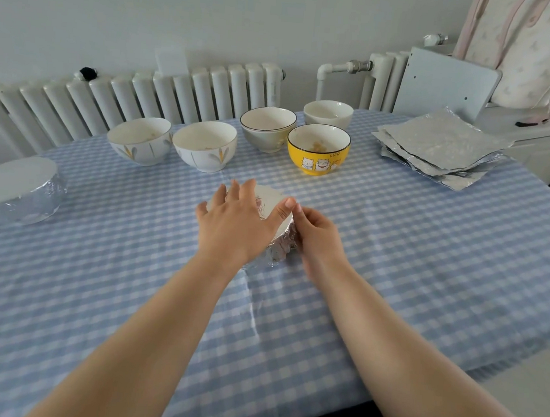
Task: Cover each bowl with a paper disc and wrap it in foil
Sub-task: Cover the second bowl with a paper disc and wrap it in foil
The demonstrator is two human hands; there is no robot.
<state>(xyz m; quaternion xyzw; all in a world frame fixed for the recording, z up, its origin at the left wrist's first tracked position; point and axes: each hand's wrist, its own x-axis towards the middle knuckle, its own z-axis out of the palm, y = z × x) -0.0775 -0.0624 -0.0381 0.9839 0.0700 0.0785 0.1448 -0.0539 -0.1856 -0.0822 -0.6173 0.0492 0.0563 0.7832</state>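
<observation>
The foil-wrapped bowl [274, 221] sat mid-desk [396, 237] beneath the left hand [233, 218], fingers spread flat on top; the right hand [314, 236] pinched foil at its right side (nearer the remaining crimping).

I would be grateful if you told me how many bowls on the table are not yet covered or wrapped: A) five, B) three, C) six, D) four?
A: five open bowls stand at the back: two white leaf-patterned bowls, a grey dark-rimmed bowl, a yellow cat bowl and a plain white bowl. One foil-wrapped bowl sits at the left, and another is under the hands.
</observation>
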